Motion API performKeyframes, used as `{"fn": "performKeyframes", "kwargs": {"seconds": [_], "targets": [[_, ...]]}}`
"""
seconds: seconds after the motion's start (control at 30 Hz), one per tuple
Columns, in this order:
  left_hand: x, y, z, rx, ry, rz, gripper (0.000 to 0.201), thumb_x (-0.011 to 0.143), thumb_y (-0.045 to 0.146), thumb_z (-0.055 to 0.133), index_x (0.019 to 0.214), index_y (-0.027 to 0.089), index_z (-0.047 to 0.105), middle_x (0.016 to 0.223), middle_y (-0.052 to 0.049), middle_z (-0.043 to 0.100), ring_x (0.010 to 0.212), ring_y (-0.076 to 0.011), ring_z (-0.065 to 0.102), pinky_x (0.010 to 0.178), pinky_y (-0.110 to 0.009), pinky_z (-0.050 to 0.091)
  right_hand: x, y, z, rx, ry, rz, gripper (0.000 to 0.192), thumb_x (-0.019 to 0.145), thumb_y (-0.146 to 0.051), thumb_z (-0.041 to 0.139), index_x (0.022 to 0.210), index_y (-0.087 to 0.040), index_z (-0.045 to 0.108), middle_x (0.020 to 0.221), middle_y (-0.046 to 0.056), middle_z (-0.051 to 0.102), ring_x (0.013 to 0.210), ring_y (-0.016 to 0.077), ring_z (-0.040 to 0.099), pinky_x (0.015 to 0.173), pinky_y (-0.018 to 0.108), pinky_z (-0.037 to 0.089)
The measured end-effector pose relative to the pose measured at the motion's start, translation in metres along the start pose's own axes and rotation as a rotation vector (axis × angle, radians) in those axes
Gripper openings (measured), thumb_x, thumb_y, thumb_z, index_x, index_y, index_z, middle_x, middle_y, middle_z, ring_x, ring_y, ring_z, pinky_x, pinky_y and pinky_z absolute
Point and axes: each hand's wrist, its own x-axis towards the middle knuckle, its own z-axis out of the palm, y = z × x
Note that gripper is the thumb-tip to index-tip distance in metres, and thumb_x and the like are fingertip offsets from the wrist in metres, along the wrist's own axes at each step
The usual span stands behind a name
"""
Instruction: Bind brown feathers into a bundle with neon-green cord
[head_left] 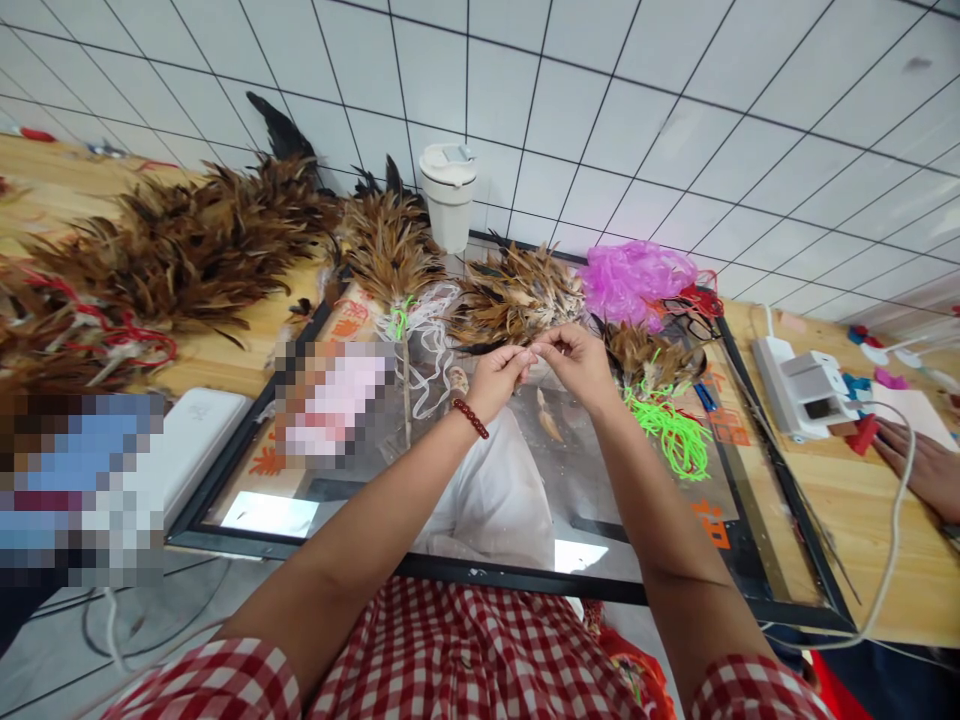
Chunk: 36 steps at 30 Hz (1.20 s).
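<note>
feather bundle (517, 300): brown and black, lay on the framed glass panel (757, 590), just beyond both hands, roughly mid-table.
left hand (496, 378): fingers closed in a pinch, tips meeting the right hand's; what sat between them was too small to make out. Red bead bracelet (471, 418) on the wrist.
right hand (579, 364): also pinched shut, thumb and forefinger against the left hand's tips, above the glass.
white cord (431, 345): looped loosely on the glass, left of the hands, beside a second feather bunch (390, 255) tied with green.
neon green cord (671, 435): tangled pile right of the right hand, touching a smaller feather tuft (645, 355).
pink plastic mesh (634, 280): bunched at the far right corner of the panel.
white cup (448, 195): lidded, upright, behind the feathers against the tiled wall.
large feather pile (187, 245): spread over the wooden table (847, 510) at far left, red cord mixed in.
white box (799, 395): on the table right of the panel, cable running off it.
other person's hand (926, 465): flat on the table at the right edge, well apart from the two pinching hands.
</note>
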Motion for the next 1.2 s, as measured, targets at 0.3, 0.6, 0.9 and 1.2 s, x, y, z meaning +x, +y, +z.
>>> {"fn": "performKeyframes", "kwargs": {"seconds": [0.3,0.6,0.9,1.2], "targets": [[0.002,0.003,0.002,-0.077,0.112,0.0,0.031,0.075,0.043,0.068,0.063,0.015,0.063,0.051,0.004,0.05,0.051,-0.0066,0.044,0.055,-0.021,0.037,-0.004,-0.001,-0.006,-0.406,-0.644,0.187,0.008,0.071,-0.024,0.066,0.074,-0.018,0.072,0.065,0.001,0.065,0.059,0.0112,0.05,0.055,0.023,0.031],[0.003,-0.002,0.002,-0.074,0.181,-0.021,0.024,0.073,0.039,0.071,0.07,0.015,0.067,0.062,0.002,0.061,0.058,-0.0075,0.053,0.059,-0.02,0.043,0.0,0.011,0.002,0.436,-0.395,0.166,0.019,0.073,-0.034,0.065,0.076,-0.016,0.067,0.074,0.002,0.067,0.065,0.0127,0.059,0.064,0.025,0.047],[0.002,-0.003,0.003,-0.143,0.079,-0.118,0.028,0.073,0.041,0.071,0.075,0.014,0.063,0.059,0.0,0.062,0.053,-0.0098,0.058,0.056,-0.024,0.049,0.0,0.007,0.009,0.099,0.015,-0.156,0.011,0.082,-0.021,0.058,0.078,-0.018,0.069,0.077,0.004,0.067,0.077,0.0161,0.061,0.075,0.029,0.046],[0.001,0.002,0.0,-0.089,-0.043,-0.079,0.028,0.076,0.038,0.068,0.064,0.014,0.058,0.054,0.003,0.053,0.048,-0.0062,0.051,0.05,-0.019,0.042,-0.002,0.005,0.014,0.044,0.069,-0.174,0.01,0.084,-0.02,0.056,0.084,-0.019,0.066,0.079,0.003,0.065,0.075,0.0156,0.06,0.073,0.029,0.046]]}}
